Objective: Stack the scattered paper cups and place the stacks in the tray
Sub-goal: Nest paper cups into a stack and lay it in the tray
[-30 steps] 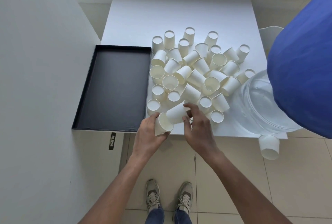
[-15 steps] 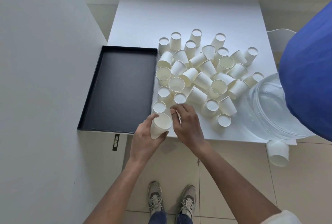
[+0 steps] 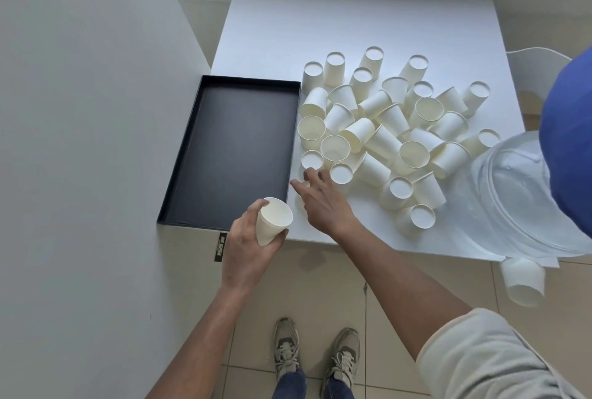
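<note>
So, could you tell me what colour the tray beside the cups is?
Black, the tray shows best in the head view.

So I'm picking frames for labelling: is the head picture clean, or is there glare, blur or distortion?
Head view: soft even light, faint shadows, no harsh glare on the white table; wide-angle bending at the edges; a blurred blue shape blocks the right side; the clear container shows mild reflections; the left hand, its held cup and the right hand are sharp.
</note>
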{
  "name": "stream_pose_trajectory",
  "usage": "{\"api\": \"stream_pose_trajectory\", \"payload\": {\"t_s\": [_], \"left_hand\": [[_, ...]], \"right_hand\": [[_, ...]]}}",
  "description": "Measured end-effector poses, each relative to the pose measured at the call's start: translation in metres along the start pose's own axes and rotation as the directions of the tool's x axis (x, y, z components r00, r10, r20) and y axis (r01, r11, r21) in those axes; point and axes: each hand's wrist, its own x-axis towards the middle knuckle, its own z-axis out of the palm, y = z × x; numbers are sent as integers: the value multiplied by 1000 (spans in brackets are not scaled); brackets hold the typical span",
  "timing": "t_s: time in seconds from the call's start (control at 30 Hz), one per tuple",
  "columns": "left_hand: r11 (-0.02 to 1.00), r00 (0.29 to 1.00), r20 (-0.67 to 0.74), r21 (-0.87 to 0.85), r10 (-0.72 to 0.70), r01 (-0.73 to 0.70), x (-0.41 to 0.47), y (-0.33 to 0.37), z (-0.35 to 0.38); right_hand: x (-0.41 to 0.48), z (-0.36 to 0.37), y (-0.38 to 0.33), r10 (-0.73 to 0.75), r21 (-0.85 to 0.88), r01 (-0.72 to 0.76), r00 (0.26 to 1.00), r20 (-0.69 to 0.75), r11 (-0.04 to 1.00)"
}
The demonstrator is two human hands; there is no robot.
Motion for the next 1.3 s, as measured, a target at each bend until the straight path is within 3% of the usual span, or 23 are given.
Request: {"api": "stream_pose_trajectory", "payload": {"t_s": [0.17, 0.3, 0.37, 0.43, 0.5, 0.6, 0.67, 0.77, 0.97, 1.1, 1.3], "left_hand": [[1000, 1000, 14, -29, -7, 8, 0, 2, 3], [998, 999, 34, -58, -2, 4, 1, 8, 6], [998, 999, 49, -57, 7, -5, 2, 13, 8], [998, 997, 77, -56, 14, -10, 3, 17, 11], [996, 993, 120, -87, 17, -6, 4, 24, 15], [989, 988, 145, -144, 49, -28, 8, 37, 21], [986, 987, 142, -162, 72, -48, 9, 47, 25], [983, 986, 141, -175, 87, -62, 9, 55, 29], [978, 982, 181, -208, 55, -17, 5, 56, 33], [974, 981, 191, -225, 38, 7, 1, 55, 31], [981, 978, 202, -195, 60, -20, 1, 55, 34]], "right_hand": [[-12, 4, 12, 24, 52, -25, 1000, 12, 998], [-33, -6, 25, 200, 427, -93, 956, -214, 899], [-45, -19, 28, 367, 635, -85, 871, -327, 767], [-54, -33, 26, 531, 832, -80, 802, -274, 550], [-61, -43, 19, 581, 935, -73, 800, -153, 347], [-71, -43, 9, 544, 970, -54, 835, -87, 238], [-75, -41, 6, 501, 953, -66, 860, -96, 296], [-79, -42, 11, 400, 879, -84, 908, -127, 469], [-85, -44, 19, 284, 783, -25, 939, -196, 622], [-90, -39, 21, 305, 795, -43, 935, -181, 605], [-90, -31, 12, 475, 896, -63, 863, -172, 439]]}}
